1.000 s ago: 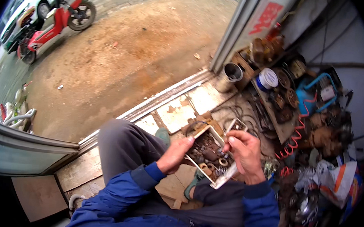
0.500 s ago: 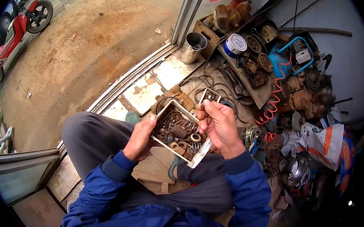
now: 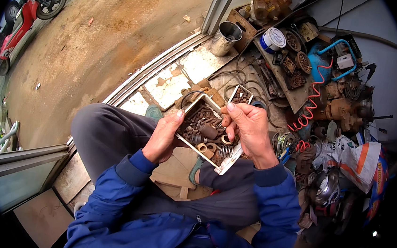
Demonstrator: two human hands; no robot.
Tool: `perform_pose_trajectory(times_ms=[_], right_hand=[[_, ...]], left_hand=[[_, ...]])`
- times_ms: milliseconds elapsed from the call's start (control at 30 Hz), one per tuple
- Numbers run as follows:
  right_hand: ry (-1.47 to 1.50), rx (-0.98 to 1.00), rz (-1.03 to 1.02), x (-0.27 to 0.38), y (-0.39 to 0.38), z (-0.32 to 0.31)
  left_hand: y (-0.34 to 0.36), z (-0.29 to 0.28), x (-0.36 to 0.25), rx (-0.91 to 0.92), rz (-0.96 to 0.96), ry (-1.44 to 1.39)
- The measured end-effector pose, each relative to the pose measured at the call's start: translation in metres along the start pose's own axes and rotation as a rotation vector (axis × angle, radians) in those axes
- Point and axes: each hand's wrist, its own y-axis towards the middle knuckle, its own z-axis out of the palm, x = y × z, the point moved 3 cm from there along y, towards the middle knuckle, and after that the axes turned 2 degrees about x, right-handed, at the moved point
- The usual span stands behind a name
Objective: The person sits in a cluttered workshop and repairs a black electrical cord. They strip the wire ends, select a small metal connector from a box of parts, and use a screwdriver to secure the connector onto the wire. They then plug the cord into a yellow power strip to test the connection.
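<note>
My left hand (image 3: 163, 137) grips the left side of a white tray (image 3: 191, 107) full of rusty bolts, bushings, rings and a coil spring (image 3: 225, 152). Over the tray's right side, my right hand (image 3: 249, 133) pinches a small rusty part (image 3: 226, 118), partly hidden by its fingers and too small to name exactly. A smaller white box of little metal pieces (image 3: 241, 96) lies just beyond the tray, behind my right hand.
A metal canister (image 3: 223, 43) stands by the door track. To the right are a white tub (image 3: 273, 40), bowls of hardware, a red coiled hose (image 3: 305, 119), sacks (image 3: 355, 163) and machine parts. A red scooter (image 3: 26, 17) stands outside, upper left; my bent legs are below the tray.
The view has turned, shifting the doorway and scooter leftward. The tray and both hands sit higher in the picture than before; my right hand still pinches over the tray's right side.
</note>
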Motion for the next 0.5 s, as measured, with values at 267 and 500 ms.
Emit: perform_pose_trajectory(times_ms=[267, 500], right_hand=[[-0.294, -0.210, -0.318, 0.019, -0.004, -0.011], [-0.442, -0.281, -0.372, 0.023, -0.005, -0.024]], left_hand=[[-0.003, 0.003, -0.005, -0.001, -0.003, -0.008], [-0.003, 0.004, -0.007, 0.003, 0.005, -0.035]])
